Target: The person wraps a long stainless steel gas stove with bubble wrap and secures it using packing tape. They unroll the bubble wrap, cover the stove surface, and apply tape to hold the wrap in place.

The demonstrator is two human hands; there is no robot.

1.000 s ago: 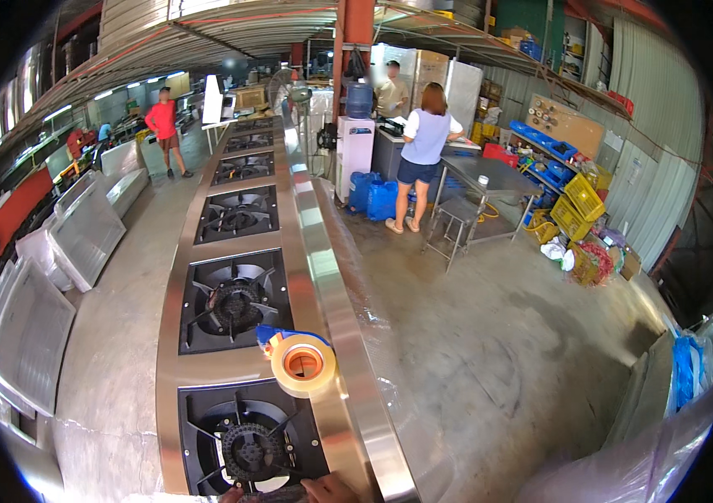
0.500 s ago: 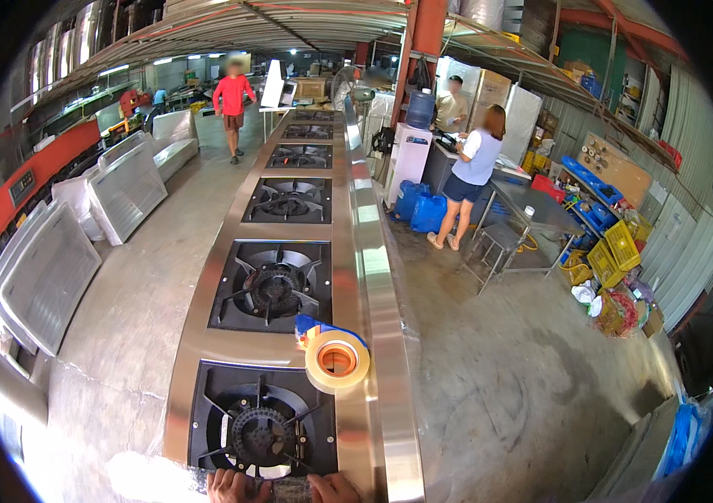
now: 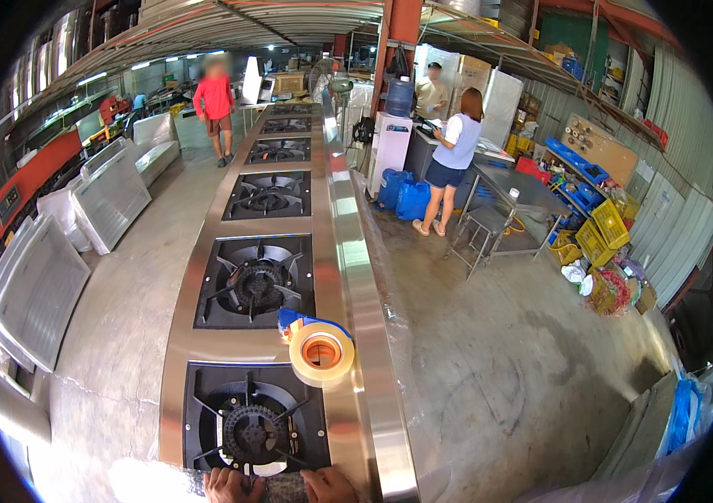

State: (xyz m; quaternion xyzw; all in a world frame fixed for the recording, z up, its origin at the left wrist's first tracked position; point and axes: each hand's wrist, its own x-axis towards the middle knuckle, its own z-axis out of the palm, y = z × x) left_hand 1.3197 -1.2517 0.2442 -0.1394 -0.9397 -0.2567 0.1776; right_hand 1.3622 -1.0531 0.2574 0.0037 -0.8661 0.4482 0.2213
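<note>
At the lower edge, my left hand (image 3: pixel 229 485) and my right hand (image 3: pixel 329 485) lie side by side, fingers curled over a long, shiny bundle of clear plastic wrap (image 3: pixel 283 487). The bundle runs crosswise over the near end of a stainless steel stove (image 3: pixel 184 342); whether it is a full roll I cannot tell. Just beyond my hands is the nearest black burner (image 3: pixel 253 432) with its pan supports. A blue-handled tape dispenser with a wide tape roll (image 3: pixel 338 369) rests on the steel between the two nearest burners.
Several more burners (image 3: pixel 257 285) line the stove. Plastic-wrapped panels (image 3: pixel 42 293) lean on the left. A person in red (image 3: pixel 214 101) stands beyond them. On the right, two people (image 3: pixel 455 147) are at a counter near a steel table (image 3: pixel 524 191), a stool (image 3: pixel 484 226) and yellow crates (image 3: pixel 600 235).
The view has shifted slightly, so the stove and tape dispenser appear further left. My hands stay on the plastic wrap, with more of it showing between them.
</note>
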